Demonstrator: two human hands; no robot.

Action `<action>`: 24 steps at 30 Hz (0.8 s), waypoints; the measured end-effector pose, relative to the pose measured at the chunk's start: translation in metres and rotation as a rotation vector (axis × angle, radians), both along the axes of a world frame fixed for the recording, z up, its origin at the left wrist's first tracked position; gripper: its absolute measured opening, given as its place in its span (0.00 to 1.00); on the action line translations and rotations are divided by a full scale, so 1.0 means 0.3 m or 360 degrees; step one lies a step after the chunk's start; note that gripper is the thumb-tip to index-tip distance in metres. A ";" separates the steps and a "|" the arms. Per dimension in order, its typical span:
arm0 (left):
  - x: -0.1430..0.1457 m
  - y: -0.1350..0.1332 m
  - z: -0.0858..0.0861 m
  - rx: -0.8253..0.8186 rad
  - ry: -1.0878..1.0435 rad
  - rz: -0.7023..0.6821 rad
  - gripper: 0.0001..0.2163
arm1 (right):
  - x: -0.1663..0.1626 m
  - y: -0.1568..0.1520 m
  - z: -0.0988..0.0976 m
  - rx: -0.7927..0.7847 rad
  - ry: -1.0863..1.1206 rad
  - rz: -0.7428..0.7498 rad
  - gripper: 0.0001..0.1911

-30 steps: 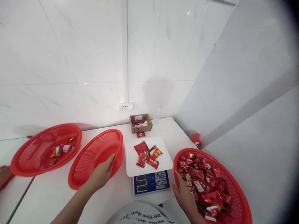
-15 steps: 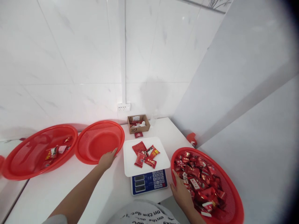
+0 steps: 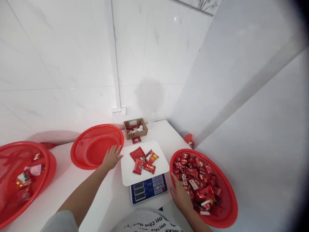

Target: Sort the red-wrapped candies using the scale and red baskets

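My left hand rests at the right front rim of a red plastic basket, its fingers spread and holding nothing. This basket has no items showing inside. My right hand is closed on the near-left rim of another red basket, thumb outside and fingers over the edge. Many small red wrapped packets fill that basket. Between my hands stands a digital scale with a white tray. Several red packets lie in a loose pile on the tray.
A third red basket with a few packets sits at the far left. Behind the scale are a small cardboard box and a single red packet. A wall socket is above the table, and a grey partition borders the right.
My left hand has opened from the middle basket's rim, its fingers now spread. The left basket has shifted left and nearer, apart from the middle one. My view has turned slightly right.
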State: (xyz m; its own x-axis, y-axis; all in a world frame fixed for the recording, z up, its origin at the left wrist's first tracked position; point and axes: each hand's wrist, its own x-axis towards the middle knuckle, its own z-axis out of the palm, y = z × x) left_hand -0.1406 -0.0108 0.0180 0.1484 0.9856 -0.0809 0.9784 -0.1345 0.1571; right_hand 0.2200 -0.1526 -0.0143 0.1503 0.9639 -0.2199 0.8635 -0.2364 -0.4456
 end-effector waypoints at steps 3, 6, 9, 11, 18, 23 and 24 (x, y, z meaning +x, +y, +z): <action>0.112 -0.001 0.000 0.0113 -0.0070 -0.0266 0.31 | 0.002 0.000 -0.009 0.0053 -0.0002 0.0015 0.29; 0.244 -0.014 -0.014 -0.0029 -0.0191 -0.0495 0.40 | 0.005 0.000 -0.019 0.0057 0.0002 0.0017 0.29; 0.343 -0.034 -0.035 -0.0202 -0.0249 -0.0429 0.44 | 0.008 -0.001 -0.024 0.0053 0.0009 0.0024 0.30; 0.375 -0.049 -0.045 -0.0197 -0.0278 -0.0374 0.39 | 0.008 -0.002 -0.023 0.0062 0.0007 0.0029 0.30; 0.344 -0.076 -0.036 -0.0112 -0.0483 -0.0195 0.18 | 0.003 0.000 -0.014 0.0016 0.0009 0.0006 0.30; 0.291 -0.103 -0.015 -0.0015 -0.0677 -0.0008 0.12 | 0.004 -0.002 -0.014 0.0027 0.0019 0.0018 0.30; 0.276 -0.108 -0.006 0.0016 -0.0703 0.0025 0.11 | 0.003 -0.002 -0.012 0.0021 0.0020 0.0013 0.30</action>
State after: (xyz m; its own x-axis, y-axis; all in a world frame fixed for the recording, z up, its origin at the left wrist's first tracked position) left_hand -0.0578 -0.0433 0.0161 0.1517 0.9884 -0.0036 0.8196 -0.1238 0.5594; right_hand 0.2210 -0.1532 -0.0179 0.1396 0.9679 -0.2092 0.8596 -0.2233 -0.4595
